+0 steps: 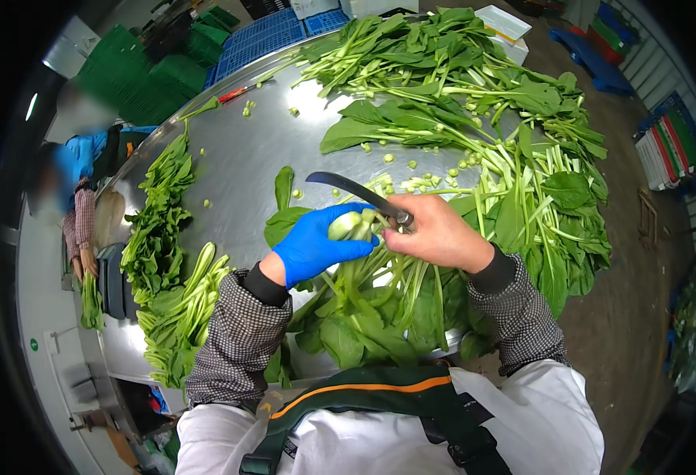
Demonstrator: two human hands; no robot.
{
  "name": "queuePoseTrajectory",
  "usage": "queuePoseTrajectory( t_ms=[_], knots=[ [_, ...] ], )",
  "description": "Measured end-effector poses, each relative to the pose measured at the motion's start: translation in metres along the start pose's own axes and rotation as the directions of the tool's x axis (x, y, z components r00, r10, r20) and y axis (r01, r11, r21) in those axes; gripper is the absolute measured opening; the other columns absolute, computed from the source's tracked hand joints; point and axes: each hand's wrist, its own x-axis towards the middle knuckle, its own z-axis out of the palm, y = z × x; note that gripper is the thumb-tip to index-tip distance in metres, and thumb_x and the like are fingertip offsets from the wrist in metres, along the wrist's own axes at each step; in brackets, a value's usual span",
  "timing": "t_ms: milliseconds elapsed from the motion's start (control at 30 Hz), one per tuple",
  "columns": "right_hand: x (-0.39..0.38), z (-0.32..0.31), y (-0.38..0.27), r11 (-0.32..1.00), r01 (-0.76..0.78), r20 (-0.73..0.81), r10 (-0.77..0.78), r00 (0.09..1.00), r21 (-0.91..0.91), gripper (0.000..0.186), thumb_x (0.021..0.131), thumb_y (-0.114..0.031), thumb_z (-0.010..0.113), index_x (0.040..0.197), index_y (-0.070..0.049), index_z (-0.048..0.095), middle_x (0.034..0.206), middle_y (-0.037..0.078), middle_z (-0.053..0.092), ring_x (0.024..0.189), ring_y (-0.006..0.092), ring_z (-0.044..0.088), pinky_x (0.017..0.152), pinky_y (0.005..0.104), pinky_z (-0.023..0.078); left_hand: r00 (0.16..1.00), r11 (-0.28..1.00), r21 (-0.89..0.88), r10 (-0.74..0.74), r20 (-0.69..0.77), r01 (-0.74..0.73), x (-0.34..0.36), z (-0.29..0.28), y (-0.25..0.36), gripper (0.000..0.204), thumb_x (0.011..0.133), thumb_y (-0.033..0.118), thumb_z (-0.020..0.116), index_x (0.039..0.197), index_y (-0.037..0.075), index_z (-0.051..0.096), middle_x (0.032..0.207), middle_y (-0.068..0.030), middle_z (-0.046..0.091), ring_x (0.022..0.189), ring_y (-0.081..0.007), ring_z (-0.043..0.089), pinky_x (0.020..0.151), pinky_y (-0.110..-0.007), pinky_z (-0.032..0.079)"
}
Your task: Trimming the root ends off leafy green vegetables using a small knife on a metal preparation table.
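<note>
My left hand (322, 244), in a blue glove, is closed around a bunch of leafy greens (353, 225). The pale stem ends stick up between thumb and fingers, and the leaves hang toward me. Bare, my right hand (435, 231) grips the handle of a curved knife (348, 187). Its dark blade points up and left, just beyond the stem ends. Both hands are close together above the metal table (245, 166). Below them lie broad green leaves (364, 328) near the front edge. Several cut stem ends (423, 182) are scattered past the knife.
Loose greens (553, 198) pile along the table's right and far sides. Bunches (158, 229) line the left edge. A red-handled tool (235, 93) lies far left. Beyond the left edge, a co-worker's hand (89, 263) holds a bunch. Blue crates (261, 39) stand behind the table.
</note>
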Motion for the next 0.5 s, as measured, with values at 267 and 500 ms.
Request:
queuePoseTrajectory(
  t_ms=[267, 500],
  knots=[
    [0.020, -0.038, 0.117, 0.941, -0.337, -0.016, 0.337, 0.941, -0.030, 0.041, 0.086, -0.038, 0.065, 0.097, 0.002, 0.070, 0.074, 0.010, 0.066, 0.067, 0.0170, 0.062, 0.064, 0.0320, 0.050, 0.990, 0.796, -0.589, 0.113, -0.085, -0.141, -0.005, -0.043, 0.007, 0.050, 0.082, 0.017, 0.065, 0.125, -0.003, 0.050, 0.116, -0.0182, 0.061, 0.113, -0.0275, 0.059, 0.101, -0.042, 0.045],
    [0.080, -0.098, 0.244, 0.726, -0.660, -0.396, 0.674, 0.623, 0.196, 0.057, 0.081, -0.013, 0.062, 0.133, 0.001, 0.042, 0.095, 0.022, 0.066, 0.079, 0.0297, 0.066, 0.069, 0.0372, 0.053, 0.971, 0.658, -0.715, 0.135, -0.199, -0.238, -0.025, -0.050, 0.004, 0.040, 0.083, 0.020, 0.064, 0.116, 0.007, 0.047, 0.099, -0.0096, 0.059, 0.107, -0.0287, 0.059, 0.101, -0.056, 0.044]
  ],
)
